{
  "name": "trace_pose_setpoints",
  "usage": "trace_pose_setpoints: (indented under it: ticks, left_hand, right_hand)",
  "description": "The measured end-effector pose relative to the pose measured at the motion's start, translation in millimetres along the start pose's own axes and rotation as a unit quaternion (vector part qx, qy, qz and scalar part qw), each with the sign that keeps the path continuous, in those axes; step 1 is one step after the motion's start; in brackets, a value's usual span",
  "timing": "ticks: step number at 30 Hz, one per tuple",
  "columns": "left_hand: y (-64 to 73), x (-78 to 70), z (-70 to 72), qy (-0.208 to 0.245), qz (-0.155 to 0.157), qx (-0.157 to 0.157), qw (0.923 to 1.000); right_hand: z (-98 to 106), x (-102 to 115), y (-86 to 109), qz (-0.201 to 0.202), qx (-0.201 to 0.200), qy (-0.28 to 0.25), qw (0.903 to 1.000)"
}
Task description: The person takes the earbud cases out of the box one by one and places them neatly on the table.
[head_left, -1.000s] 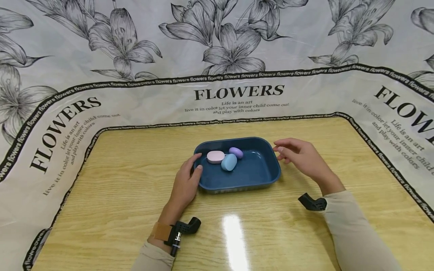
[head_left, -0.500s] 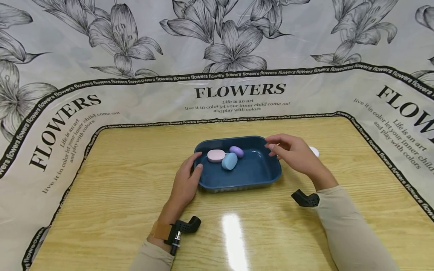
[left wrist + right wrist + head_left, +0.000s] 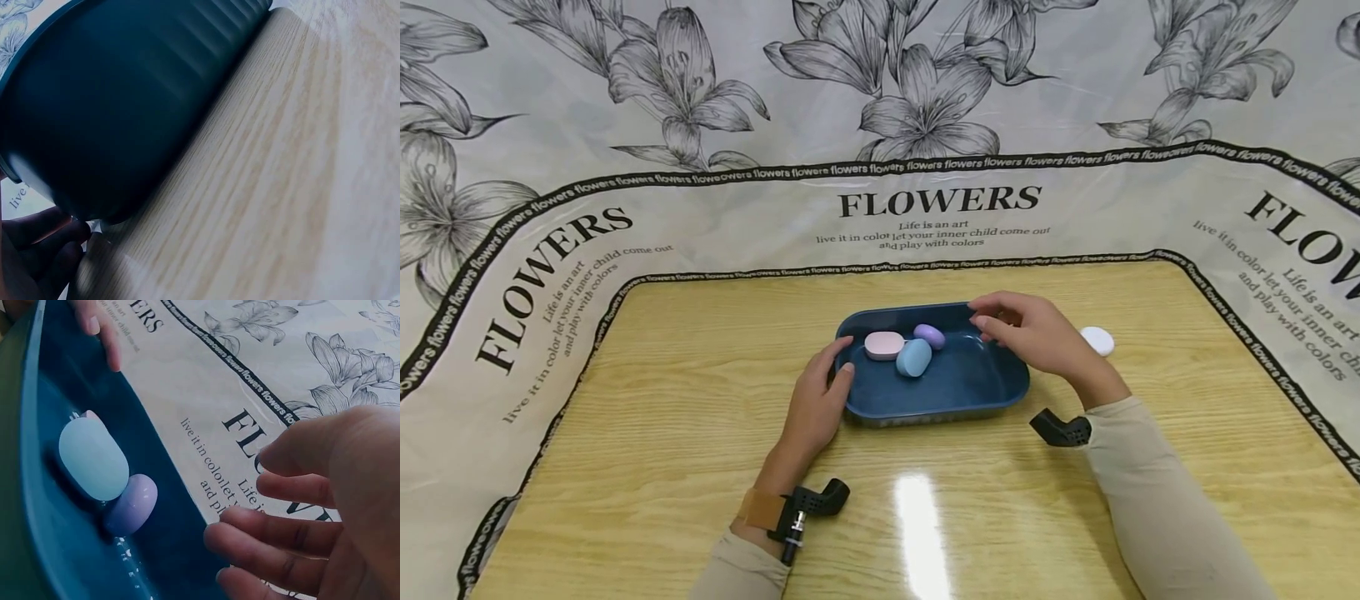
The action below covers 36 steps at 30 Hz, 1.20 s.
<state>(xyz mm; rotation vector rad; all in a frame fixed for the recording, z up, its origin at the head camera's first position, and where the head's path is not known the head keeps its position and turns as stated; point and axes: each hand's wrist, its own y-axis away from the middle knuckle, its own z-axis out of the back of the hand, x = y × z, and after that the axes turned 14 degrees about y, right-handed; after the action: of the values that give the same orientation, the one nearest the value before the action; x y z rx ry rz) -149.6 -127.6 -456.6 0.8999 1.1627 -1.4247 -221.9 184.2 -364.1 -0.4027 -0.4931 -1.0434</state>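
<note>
A dark blue plastic bin (image 3: 977,392) stands on the wooden table. Grouped in its left half are a pale pink rounded block (image 3: 884,345), a light blue rounded block (image 3: 913,358) and a small purple oval piece (image 3: 929,337); the exact kind of each cannot be told. My left hand (image 3: 816,400) grips the bin's left end, thumb and index finger at the rim; in the left wrist view other fingers (image 3: 44,247) lie against its outside. Over the bin's right end hovers my right hand (image 3: 1030,333), fingers loosely bent and holding nothing.
A flat white round piece (image 3: 1097,341) lies on the table (image 3: 662,400) to the right of the bin, beyond my right wrist. A flower-printed cloth (image 3: 925,225) rises along the back and both sides. Each wrist carries a black mount.
My right hand has moved left from beside the bin to over its right end, uncovering the white round piece. My left hand and the pieces in the bin stay put.
</note>
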Motion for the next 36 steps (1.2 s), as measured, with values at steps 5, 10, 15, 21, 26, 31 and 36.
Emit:
trace_pose_setpoints:
  ticks: [5, 10, 15, 21, 26, 31, 36]
  left_hand:
    - [0.5, -0.1, -1.0, 0.004, -0.004, -0.003, 1.0000]
    - [-0.2, 1.8, -1.6, 0.003, -0.005, -0.004, 1.0000]
    - [-0.2, 3.3, -2.4, 0.001, -0.008, -0.002, 1.0000]
    - [-0.3, 1.4, -1.4, 0.000, -0.010, -0.005, 0.9999]
    - [0.0, 0.5, -0.7, -0.007, -0.008, -0.004, 0.9999]
    - [0.2, 1.2, -0.2, -0.007, -0.009, -0.003, 0.9999]
    - [-0.1, 1.6, -0.1, -0.007, -0.012, -0.004, 0.9999]
  right_hand:
    - [1, 2, -8.2, 0.005, 0.031, 0.042, 0.9986]
    - [0, 3, -18.3, 0.012, 0.075, 0.060, 0.9953]
    - [-1, 7, -23.6, 0.017, 0.107, 0.067, 0.9919]
    - [-7, 10, -31.8, 0.026, 0.125, 0.078, 0.9887]
    - [-13, 17, -37.9, 0.033, 0.126, 0.079, 0.9884]
    - [-19, 24, -43.1, 0.046, 0.122, 0.067, 0.9892]
    - [-22, 31, -46.3, 0.063, 0.127, 0.060, 0.9881]
